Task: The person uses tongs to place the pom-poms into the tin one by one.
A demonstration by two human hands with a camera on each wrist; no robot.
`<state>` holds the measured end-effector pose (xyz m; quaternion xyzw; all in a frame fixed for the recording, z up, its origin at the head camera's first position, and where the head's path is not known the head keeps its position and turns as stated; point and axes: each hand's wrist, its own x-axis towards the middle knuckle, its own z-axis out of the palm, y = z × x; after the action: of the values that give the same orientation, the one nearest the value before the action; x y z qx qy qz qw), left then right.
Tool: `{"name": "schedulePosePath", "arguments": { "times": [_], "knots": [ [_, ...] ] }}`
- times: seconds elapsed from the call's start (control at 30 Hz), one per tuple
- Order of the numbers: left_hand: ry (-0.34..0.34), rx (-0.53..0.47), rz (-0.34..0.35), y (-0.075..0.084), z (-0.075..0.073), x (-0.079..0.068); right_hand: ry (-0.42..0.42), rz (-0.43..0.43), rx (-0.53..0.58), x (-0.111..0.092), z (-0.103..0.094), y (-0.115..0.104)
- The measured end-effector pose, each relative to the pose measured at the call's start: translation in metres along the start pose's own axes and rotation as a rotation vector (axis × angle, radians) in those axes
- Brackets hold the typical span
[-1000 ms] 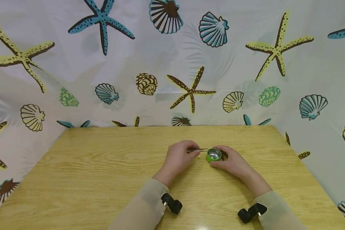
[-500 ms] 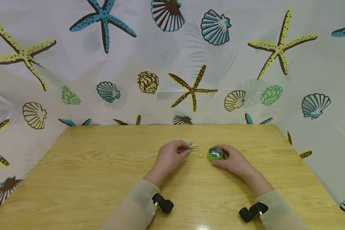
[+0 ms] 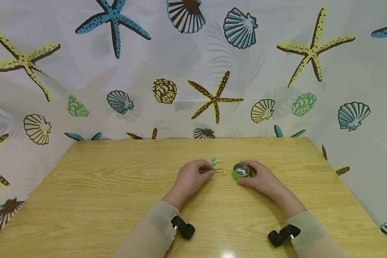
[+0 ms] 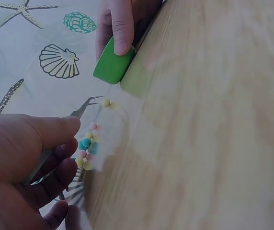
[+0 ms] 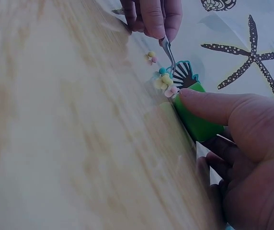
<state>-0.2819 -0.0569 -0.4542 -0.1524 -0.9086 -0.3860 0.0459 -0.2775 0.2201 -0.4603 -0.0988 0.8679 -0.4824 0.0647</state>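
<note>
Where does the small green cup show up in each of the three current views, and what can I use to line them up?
Head: green cup right of centre, below mid-height, held by the right hand.
Left wrist: green cup in the upper part, left of centre.
Right wrist: green cup right of centre, about mid-height.
Shared landmark: the tweezers in the left hand.

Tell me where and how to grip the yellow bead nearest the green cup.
Pinch the yellow bead around its middle, probably from the left: it is round, the tweezers point at it from there, tips parted, and the green cup stands to its right.
</note>
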Motion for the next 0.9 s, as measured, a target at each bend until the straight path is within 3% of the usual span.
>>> {"name": "schedulePosePath", "arguments": {
  "times": [0.5,0.9],
  "knots": [
    [0.012,0.079,0.019,-0.0029,0.0048,-0.0015,-0.002,-0.003,0.005,-0.0006,-0.0002,-0.0006],
    [0.023,0.068,0.024,-0.0024,0.0041,-0.0026,-0.008,-0.001,0.024,-0.0008,0.0000,-0.0002]
  ]
}}
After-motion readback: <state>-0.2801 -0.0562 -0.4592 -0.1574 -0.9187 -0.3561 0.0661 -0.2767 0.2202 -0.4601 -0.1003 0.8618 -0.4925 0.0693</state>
